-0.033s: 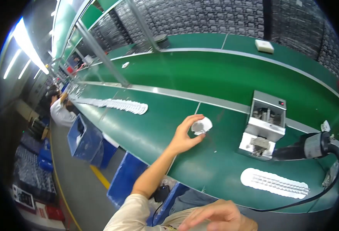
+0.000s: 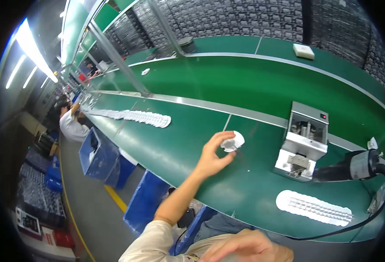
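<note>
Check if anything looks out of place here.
A tiny white speck lies alone on the green bench between the left hand and the silver, box-shaped metal machine. It looks stray against the overlapping white round pieces, but is too small to identify.

A white block (image 2: 304, 51) lay on the green shelf (image 2: 236, 45), with wrapped stacks (image 2: 249, 19) behind it. A metal post (image 2: 119, 60) slanted at left. Farther off, a co-worker (image 2: 73, 127) in white was near a blue bin (image 2: 97, 159). A yellow stripe (image 2: 116, 198) crossed the grey floor (image 2: 87, 207); a lamp (image 2: 34, 53) glowed overhead.
</note>
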{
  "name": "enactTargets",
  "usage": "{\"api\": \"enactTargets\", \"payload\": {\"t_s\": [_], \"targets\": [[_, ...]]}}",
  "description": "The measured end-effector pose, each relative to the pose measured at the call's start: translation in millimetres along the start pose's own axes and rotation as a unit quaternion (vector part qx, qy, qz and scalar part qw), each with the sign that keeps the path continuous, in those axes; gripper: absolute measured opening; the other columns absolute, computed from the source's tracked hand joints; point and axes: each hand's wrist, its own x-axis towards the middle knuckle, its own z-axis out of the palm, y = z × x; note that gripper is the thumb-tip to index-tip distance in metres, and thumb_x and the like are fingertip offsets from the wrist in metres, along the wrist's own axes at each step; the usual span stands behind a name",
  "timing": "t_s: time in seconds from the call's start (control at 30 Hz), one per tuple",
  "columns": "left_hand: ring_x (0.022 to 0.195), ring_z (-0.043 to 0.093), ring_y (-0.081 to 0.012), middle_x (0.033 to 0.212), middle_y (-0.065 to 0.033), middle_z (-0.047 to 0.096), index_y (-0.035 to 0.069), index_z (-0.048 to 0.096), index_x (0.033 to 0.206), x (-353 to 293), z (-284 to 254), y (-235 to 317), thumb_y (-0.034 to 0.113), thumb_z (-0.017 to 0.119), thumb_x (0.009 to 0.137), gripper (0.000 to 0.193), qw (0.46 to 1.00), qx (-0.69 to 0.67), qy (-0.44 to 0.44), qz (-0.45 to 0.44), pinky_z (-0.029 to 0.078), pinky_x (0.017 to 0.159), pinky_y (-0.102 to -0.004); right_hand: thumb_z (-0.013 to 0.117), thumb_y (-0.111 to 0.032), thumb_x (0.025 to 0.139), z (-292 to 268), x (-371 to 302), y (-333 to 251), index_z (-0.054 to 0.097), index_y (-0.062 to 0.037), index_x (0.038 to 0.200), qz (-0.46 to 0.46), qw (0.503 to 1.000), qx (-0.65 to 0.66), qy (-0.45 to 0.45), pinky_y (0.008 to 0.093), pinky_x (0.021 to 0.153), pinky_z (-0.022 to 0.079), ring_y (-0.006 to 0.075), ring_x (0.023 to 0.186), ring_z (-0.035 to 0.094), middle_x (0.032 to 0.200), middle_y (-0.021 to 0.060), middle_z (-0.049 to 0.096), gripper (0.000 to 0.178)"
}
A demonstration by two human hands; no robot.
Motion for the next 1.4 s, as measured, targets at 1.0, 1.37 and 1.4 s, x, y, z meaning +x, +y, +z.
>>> {"api": "enactTargets", "payload": {"t_s": [1.0, 1.37, 1.4], "targets": [[0.07, 0.051, -0.0216, 0.082, -0.0091, 0.052, 0.005, 0.052, 0.083, -111.4, 78.6, 61.3, 0.017, 0.064, 0.082, 0.018, 0.825, -0.552, -0.021, -0.12, 0.042, 0.058, -0.0347, 0.066, -0.023, 0.076, -9.7, 1.3, 92.1, 0.053, -0.0055, 0.095, -0.152, 0.899, 0.403, -0.075, 0.0465, 0.105, 0.019, 0.0351, 0.127, 0.031, 0.133, 0.021, 0.035, 0.029], [0.071, 0.054, -0.0238, 0.081, -0.0129, 0.055, -0.001, 0.055, 0.082, -117.5, 84.5, 45.8, 0.012, 0.064, 0.08, 0.016, 0.813, -0.556, 0.045, -0.167, 0.046, 0.064, -0.0366, 0.066, -0.025, 0.074, -3.6, 6.9, 73.2, 0.054, -0.0066, 0.093, -0.228, 0.882, 0.402, -0.097, 0.0473, 0.106, 0.017, 0.0353, 0.127, 0.03, 0.133, 0.0209, 0.036, 0.028], [0.071, 0.054, -0.024, 0.082, -0.0129, 0.055, -0.001, 0.055, 0.083, -116.9, 84.9, 45.8, 0.012, 0.064, 0.08, 0.016, 0.812, -0.557, 0.041, -0.168, 0.046, 0.064, -0.0367, 0.066, -0.025, 0.074, -2.3, 8.4, 73.1, 0.054, -0.0067, 0.092, -0.237, 0.878, 0.404, -0.098, 0.0474, 0.106, 0.016, 0.0353, 0.128, 0.03, 0.133, 0.0209, 0.036, 0.028]]}}
